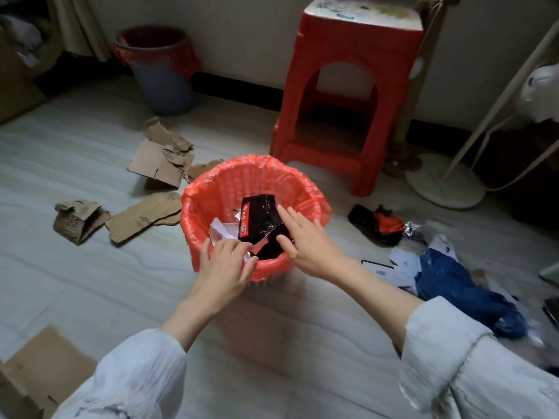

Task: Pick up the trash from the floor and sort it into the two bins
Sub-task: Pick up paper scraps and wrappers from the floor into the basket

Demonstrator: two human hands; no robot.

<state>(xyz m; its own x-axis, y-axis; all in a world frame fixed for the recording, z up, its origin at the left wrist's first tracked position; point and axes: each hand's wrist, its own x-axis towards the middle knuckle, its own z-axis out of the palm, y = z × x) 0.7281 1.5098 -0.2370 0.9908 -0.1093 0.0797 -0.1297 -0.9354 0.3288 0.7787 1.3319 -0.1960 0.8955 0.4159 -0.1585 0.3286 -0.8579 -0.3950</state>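
- Head view: a near bin (302,189) with a red bag stands on the floor (75,282), right in front of the person.
- Both hands are over its near rim.
- The left hand (225,264) has curled fingers (242,246) that pinch a small silvery scrap (252,251) at the rim.
- The right hand (305,237) is open, with fingers spread out straight. Its fingertips touch a black wrapper (257,219) that sits tilted inside the bin.
- White paper (220,229) lies in the bin beside the wrapper.
- A far bin (163,77), gray with a red bag, stands by the wall, well apart from the near one.
- Torn cardboard (145,216) lies on the floor to the left of the near bin, near its side.
- A red stool (341,164) stands just behind the near bin.
- More trash lies to the right: a blue bag (459,285), white papers (402,264) and a black and red wrapper (378,223).
- The floor in front of the near bin is bare.
- A box (36,376) is cut off at the bottom left corner.
- The right edge is blurry, and the things there are hard to make out.
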